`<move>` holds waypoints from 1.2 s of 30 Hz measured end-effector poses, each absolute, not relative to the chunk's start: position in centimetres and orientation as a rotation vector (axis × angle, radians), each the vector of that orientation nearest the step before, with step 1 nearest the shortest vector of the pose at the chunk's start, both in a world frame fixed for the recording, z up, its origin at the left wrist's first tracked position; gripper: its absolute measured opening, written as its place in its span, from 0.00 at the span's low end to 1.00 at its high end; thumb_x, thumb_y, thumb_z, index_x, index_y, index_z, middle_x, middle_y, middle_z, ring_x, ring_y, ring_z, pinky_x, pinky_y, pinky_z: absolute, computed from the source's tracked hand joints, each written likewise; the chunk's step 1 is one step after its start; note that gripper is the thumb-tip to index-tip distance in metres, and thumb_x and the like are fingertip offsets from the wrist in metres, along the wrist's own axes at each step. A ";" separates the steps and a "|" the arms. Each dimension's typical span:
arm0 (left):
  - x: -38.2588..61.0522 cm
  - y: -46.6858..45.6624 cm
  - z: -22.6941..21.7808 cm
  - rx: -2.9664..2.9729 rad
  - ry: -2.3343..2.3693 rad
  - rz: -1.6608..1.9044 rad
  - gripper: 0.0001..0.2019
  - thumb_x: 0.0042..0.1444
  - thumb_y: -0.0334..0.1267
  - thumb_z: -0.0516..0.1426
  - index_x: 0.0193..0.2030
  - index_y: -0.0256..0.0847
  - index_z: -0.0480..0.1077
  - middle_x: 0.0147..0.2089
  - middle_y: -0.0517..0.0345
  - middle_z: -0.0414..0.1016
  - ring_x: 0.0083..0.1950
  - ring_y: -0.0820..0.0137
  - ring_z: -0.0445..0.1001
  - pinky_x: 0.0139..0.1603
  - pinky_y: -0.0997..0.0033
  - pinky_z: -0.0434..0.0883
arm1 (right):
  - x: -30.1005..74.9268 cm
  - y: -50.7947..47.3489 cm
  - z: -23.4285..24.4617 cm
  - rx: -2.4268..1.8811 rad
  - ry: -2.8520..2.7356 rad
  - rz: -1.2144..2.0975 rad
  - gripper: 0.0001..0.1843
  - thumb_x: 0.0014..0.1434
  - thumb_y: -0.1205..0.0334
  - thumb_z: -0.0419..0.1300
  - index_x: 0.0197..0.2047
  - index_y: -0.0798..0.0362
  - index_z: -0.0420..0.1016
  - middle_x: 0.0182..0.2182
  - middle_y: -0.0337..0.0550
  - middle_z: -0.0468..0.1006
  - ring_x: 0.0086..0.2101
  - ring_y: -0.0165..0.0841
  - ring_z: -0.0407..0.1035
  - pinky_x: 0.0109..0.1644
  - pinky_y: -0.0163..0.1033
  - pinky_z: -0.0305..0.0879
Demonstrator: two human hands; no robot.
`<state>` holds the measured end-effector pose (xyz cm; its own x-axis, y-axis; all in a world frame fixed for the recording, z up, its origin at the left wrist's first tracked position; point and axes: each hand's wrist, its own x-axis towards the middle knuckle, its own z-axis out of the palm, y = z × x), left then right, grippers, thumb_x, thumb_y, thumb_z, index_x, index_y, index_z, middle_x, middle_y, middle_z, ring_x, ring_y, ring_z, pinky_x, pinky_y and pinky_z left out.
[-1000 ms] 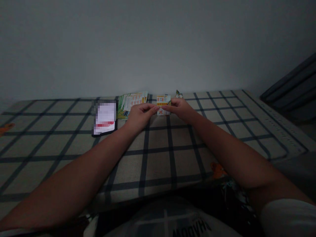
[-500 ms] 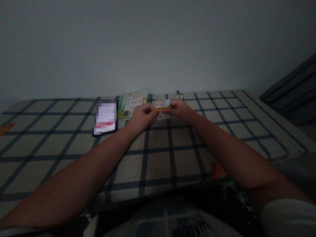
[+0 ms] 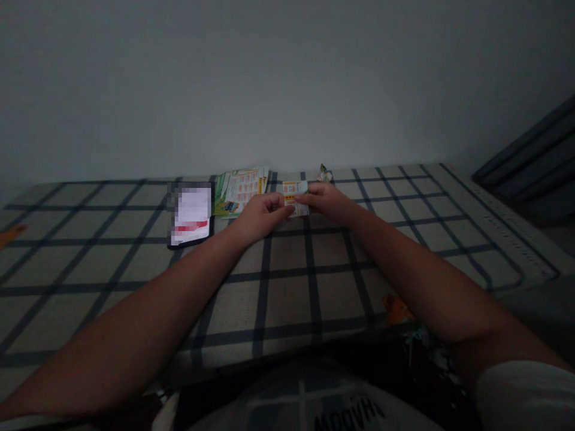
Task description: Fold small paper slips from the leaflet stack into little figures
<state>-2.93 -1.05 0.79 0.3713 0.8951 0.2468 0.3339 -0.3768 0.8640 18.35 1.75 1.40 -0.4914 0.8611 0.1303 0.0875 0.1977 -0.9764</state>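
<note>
A small printed paper leaflet [image 3: 294, 188], white and green with orange print and a yellow band, is held up between my two hands over the cloth. My left hand [image 3: 264, 212] pinches its left lower edge between thumb and fingers. On the other side, my right hand [image 3: 327, 200] grips its right edge, the thumb lying across the front. Whether the paper is folded I cannot tell. Just beyond my left hand lies a fanned stack of similar green and white leaflets [image 3: 242, 187], partly covered by that hand.
A phone or tablet [image 3: 191, 212] with a lit, blurred screen lies left of the stack. Behind my right hand sits a small crumpled paper piece [image 3: 324, 173]. A checked tablecloth [image 3: 287, 299] covers the table, which meets a plain wall [image 3: 287, 84].
My right thumb has slid up and left across the leaflet's front. My left hand has shifted slightly, its thumb now a little lower. Stack and device stay put.
</note>
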 end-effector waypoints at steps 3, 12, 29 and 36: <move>-2.8 -1.2 0.9 1.841 1.051 0.978 0.16 0.55 0.49 0.62 0.26 0.40 0.68 0.22 0.64 0.63 0.25 0.74 0.58 0.27 0.71 0.53 | 18.3 1.8 1.3 -0.893 -1.759 1.338 0.25 0.52 0.42 0.71 0.37 0.58 0.79 0.27 0.37 0.75 0.29 0.27 0.65 0.32 0.35 0.61; -2.5 -1.3 0.5 1.592 0.907 0.933 0.17 0.55 0.50 0.64 0.26 0.40 0.70 0.22 0.63 0.65 0.23 0.76 0.59 0.24 0.73 0.53 | 18.5 1.8 1.3 -0.821 -1.736 1.319 0.24 0.50 0.44 0.74 0.39 0.56 0.82 0.36 0.43 0.83 0.37 0.32 0.74 0.43 0.38 0.70; -2.6 -2.1 1.5 1.848 1.102 1.225 0.14 0.58 0.49 0.62 0.31 0.41 0.79 0.28 0.59 0.76 0.31 0.70 0.71 0.34 0.70 0.67 | 18.7 1.5 1.8 -0.831 -1.755 1.260 0.23 0.51 0.44 0.74 0.39 0.56 0.83 0.37 0.43 0.85 0.37 0.31 0.74 0.43 0.37 0.70; -2.9 -1.9 1.5 1.898 1.105 1.246 0.13 0.59 0.49 0.63 0.35 0.42 0.82 0.34 0.56 0.83 0.37 0.67 0.78 0.42 0.67 0.72 | 18.7 1.7 1.5 -0.843 -1.782 1.254 0.25 0.52 0.40 0.73 0.37 0.56 0.82 0.31 0.40 0.81 0.33 0.30 0.71 0.36 0.35 0.66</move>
<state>-2.86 -1.92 1.49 0.2103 0.8826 0.4204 0.3121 -0.4682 0.8267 18.74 1.72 1.54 -0.4723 0.8530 0.2223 0.0787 0.2920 -0.9532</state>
